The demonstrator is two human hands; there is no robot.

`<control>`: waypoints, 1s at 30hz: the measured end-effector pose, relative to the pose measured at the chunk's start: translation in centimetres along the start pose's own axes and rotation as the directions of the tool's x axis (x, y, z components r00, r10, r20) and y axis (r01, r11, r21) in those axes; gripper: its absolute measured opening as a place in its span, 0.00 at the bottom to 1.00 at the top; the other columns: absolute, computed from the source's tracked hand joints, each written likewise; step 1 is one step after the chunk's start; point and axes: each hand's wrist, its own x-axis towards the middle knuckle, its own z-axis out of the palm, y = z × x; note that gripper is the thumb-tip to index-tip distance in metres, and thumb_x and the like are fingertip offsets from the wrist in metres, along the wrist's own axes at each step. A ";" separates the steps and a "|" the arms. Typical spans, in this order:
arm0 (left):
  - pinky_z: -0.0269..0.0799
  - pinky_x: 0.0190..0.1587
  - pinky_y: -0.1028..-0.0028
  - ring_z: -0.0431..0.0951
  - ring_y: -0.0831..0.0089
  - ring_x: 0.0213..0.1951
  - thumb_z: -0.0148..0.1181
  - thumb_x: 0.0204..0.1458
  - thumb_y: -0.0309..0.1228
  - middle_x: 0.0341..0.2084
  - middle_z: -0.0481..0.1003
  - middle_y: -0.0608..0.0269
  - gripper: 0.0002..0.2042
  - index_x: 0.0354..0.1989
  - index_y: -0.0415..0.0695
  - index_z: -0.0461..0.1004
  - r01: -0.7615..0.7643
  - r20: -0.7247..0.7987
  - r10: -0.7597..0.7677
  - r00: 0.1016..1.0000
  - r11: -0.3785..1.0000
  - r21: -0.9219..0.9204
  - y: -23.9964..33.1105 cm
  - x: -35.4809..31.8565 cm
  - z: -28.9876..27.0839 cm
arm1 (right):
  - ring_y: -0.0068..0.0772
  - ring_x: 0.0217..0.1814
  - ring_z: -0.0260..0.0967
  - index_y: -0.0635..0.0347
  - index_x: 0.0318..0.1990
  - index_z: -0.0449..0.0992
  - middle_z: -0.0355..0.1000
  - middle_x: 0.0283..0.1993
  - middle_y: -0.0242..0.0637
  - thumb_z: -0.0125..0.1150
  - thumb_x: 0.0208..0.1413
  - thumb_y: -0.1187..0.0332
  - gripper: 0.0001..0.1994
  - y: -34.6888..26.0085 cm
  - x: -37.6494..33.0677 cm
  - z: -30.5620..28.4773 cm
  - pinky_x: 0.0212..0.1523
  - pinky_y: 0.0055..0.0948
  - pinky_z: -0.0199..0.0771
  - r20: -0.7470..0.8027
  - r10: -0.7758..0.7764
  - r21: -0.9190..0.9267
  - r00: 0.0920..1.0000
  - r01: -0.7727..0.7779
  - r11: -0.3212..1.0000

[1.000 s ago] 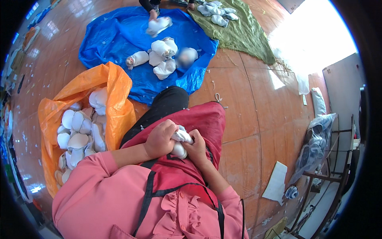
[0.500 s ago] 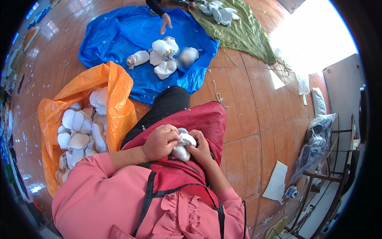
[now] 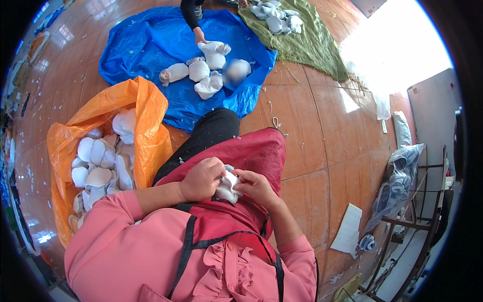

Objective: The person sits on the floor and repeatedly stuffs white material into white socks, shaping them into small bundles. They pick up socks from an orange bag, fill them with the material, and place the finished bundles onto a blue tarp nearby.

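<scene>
Over the red apron (image 3: 254, 148) on my lap, both hands hold a small white cloth bundle (image 3: 229, 190) with a grey patch at its far end. My left hand (image 3: 201, 178) is closed, pinching the bundle's left side. From the right, my right hand (image 3: 257, 187) grips it with thumb and bent fingers. Part of the bundle is covered by my fingers. To my left, an orange bag (image 3: 151, 108) stands open, holding several white and beige rounded pads (image 3: 98, 177).
Several white bundles (image 3: 207, 84) lie on a blue sheet (image 3: 136, 50) ahead, where another person's hand (image 3: 199, 36) touches one. More white pieces (image 3: 279, 17) rest on a green cloth (image 3: 314, 45). A metal rack (image 3: 407, 221) and plastic-wrapped goods (image 3: 397, 176) stand at the right.
My right hand has turned, its fingers now reaching over the bundle's top. The bundle has shifted between my hands. The other person's hand has come down onto a bundle on the blue sheet.
</scene>
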 end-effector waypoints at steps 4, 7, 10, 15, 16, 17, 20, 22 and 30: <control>0.71 0.42 0.60 0.74 0.52 0.37 0.60 0.41 0.17 0.34 0.72 0.51 0.10 0.33 0.41 0.69 -0.149 -0.038 0.152 0.988 0.986 0.072 0.5 -0.2 0.4 | 0.18 0.39 0.68 0.64 0.55 0.75 0.75 0.38 0.29 0.68 0.49 0.76 0.23 -1.6 0.4 0.2 0.42 0.22 0.71 -0.025 -0.011 -0.215 1.000 0.006 0.976; 0.72 0.41 0.60 0.74 0.52 0.37 0.59 0.42 0.19 0.35 0.72 0.50 0.09 0.33 0.41 0.70 -0.205 -0.035 0.210 0.977 0.972 0.113 1.0 -0.2 0.6 | 0.23 0.32 0.70 0.61 0.51 0.76 0.75 0.32 0.32 0.70 0.47 0.73 0.21 -1.0 0.6 0.4 0.35 0.25 0.71 -0.051 -0.009 -0.255 0.999 -0.004 0.967; 0.72 0.42 0.61 0.74 0.52 0.37 0.59 0.43 0.21 0.34 0.73 0.50 0.08 0.33 0.40 0.70 -0.237 0.038 0.234 0.971 0.963 0.131 1.0 -0.4 0.5 | 0.30 0.31 0.73 0.59 0.47 0.77 0.75 0.30 0.35 0.71 0.44 0.69 0.20 -1.0 0.7 0.3 0.33 0.30 0.72 -0.044 -0.012 -0.396 0.999 -0.007 0.918; 0.72 0.43 0.63 0.75 0.54 0.38 0.62 0.45 0.24 0.34 0.74 0.53 0.08 0.35 0.40 0.73 -0.215 0.079 0.207 0.975 0.969 0.121 0.9 -0.2 0.3 | 0.38 0.36 0.75 0.57 0.43 0.77 0.75 0.33 0.38 0.71 0.41 0.63 0.19 -3.2 1.0 0.0 0.36 0.36 0.73 0.034 0.024 -0.610 0.999 0.002 0.793; 0.72 0.44 0.63 0.75 0.54 0.39 0.63 0.45 0.25 0.34 0.74 0.54 0.09 0.35 0.39 0.74 -0.143 0.078 0.136 0.988 0.986 0.087 0.9 -0.2 0.2 | 0.38 0.37 0.75 0.57 0.43 0.77 0.75 0.33 0.38 0.71 0.42 0.63 0.19 -3.7 1.0 0.0 0.37 0.36 0.73 0.053 0.022 -0.636 0.998 0.017 0.772; 0.71 0.44 0.63 0.75 0.55 0.39 0.64 0.46 0.27 0.34 0.74 0.54 0.09 0.36 0.39 0.74 -0.069 0.080 0.065 0.995 0.996 0.052 0.8 -0.1 0.0 | 0.39 0.37 0.75 0.57 0.42 0.77 0.75 0.33 0.38 0.71 0.42 0.63 0.19 -3.9 1.0 0.0 0.37 0.36 0.73 0.072 0.021 -0.661 0.997 0.032 0.750; 0.71 0.47 0.63 0.75 0.57 0.41 0.68 0.45 0.31 0.34 0.75 0.56 0.13 0.38 0.39 0.76 0.138 0.143 -0.121 0.982 0.984 -0.114 0.7 0.0 -0.4 | 0.40 0.37 0.75 0.58 0.42 0.76 0.75 0.34 0.39 0.70 0.43 0.63 0.18 -3.8 0.9 -0.1 0.37 0.37 0.73 0.067 0.005 -0.668 0.998 0.042 0.743; 0.70 0.48 0.62 0.75 0.57 0.42 0.69 0.45 0.33 0.35 0.74 0.54 0.15 0.39 0.38 0.76 0.091 0.132 -0.090 0.987 0.996 0.000 0.3 0.1 -0.2 | 0.41 0.38 0.75 0.59 0.42 0.76 0.75 0.34 0.39 0.70 0.43 0.63 0.18 -3.6 1.0 0.1 0.38 0.38 0.73 0.062 -0.020 -0.689 0.998 0.057 0.723; 0.71 0.47 0.62 0.75 0.53 0.43 0.68 0.46 0.35 0.40 0.72 0.48 0.17 0.41 0.38 0.76 0.269 0.248 -0.277 0.928 0.961 0.063 -0.9 0.6 1.4 | 0.37 0.41 0.75 0.65 0.52 0.74 0.76 0.38 0.43 0.64 0.55 0.70 0.17 -0.5 0.0 -0.8 0.44 0.31 0.73 0.116 -0.128 -0.396 0.985 0.164 0.903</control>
